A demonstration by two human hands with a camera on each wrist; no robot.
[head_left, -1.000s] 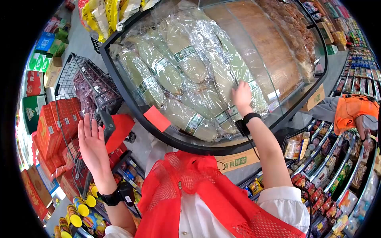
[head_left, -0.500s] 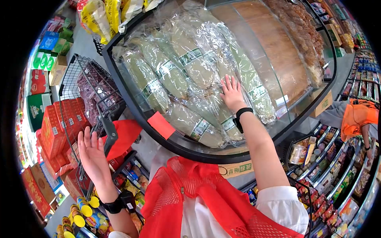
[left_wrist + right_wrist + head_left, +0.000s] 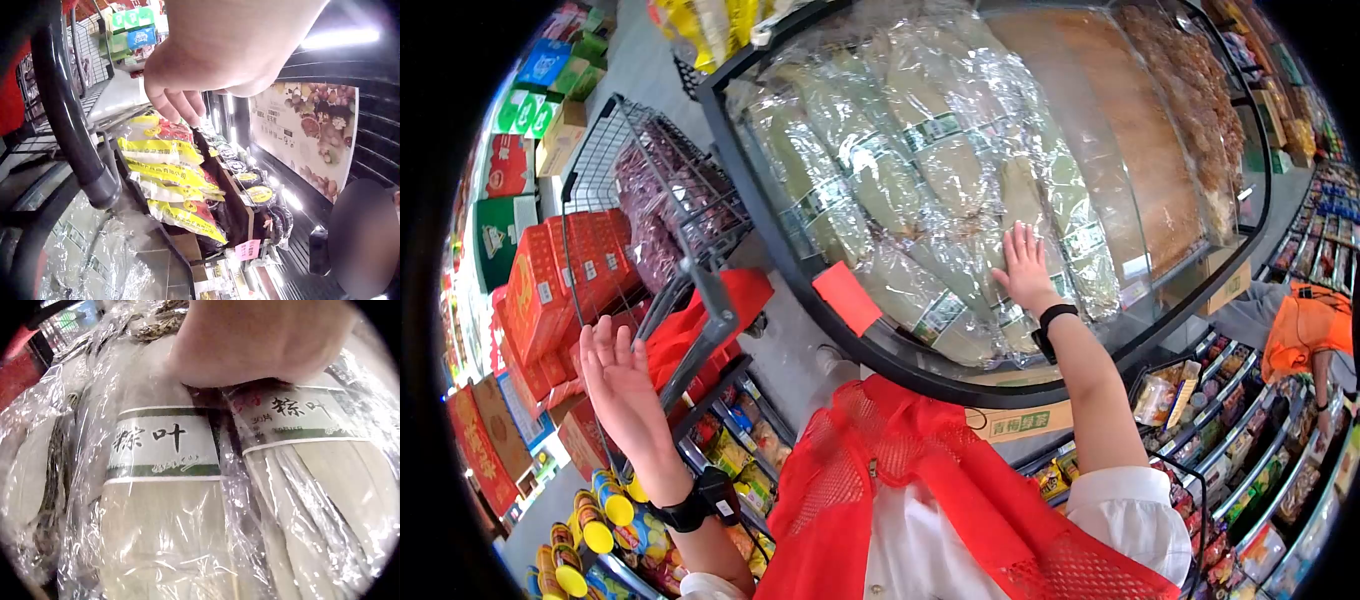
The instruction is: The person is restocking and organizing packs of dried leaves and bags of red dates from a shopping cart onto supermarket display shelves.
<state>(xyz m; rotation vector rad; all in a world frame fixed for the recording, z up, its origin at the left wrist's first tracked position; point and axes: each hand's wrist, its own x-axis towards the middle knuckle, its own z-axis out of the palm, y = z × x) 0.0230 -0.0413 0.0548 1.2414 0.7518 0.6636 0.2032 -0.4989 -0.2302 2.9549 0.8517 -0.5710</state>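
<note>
My right hand (image 3: 1028, 270) rests with its fingers straight and spread on clear-wrapped packs of long, pale green leaves (image 3: 955, 165). Up close in the right wrist view, the heel of that hand (image 3: 269, 340) lies over two packs of leaves (image 3: 162, 537) with white and green labels; its fingers are hidden there. Beside the cart's handle (image 3: 712, 300), my left hand (image 3: 620, 390) is held up, palm showing and fingers loosely extended, with nothing in it. The left wrist view has this hand (image 3: 212, 62) above yellow-printed bags (image 3: 169, 165).
A black rim (image 3: 800, 270) with a red card (image 3: 847, 298) edges the display bin. Glass dividers part the leaves from brown goods (image 3: 1125, 120). The wire cart (image 3: 605, 150) and red boxes (image 3: 565, 265) stand at left. A person in an orange vest (image 3: 1305, 330) is at right.
My right hand's fingers went from bent over a pack at the right to spread on the packs, a little nearer me now. My left hand stays raised. The head view has shifted leftward.
</note>
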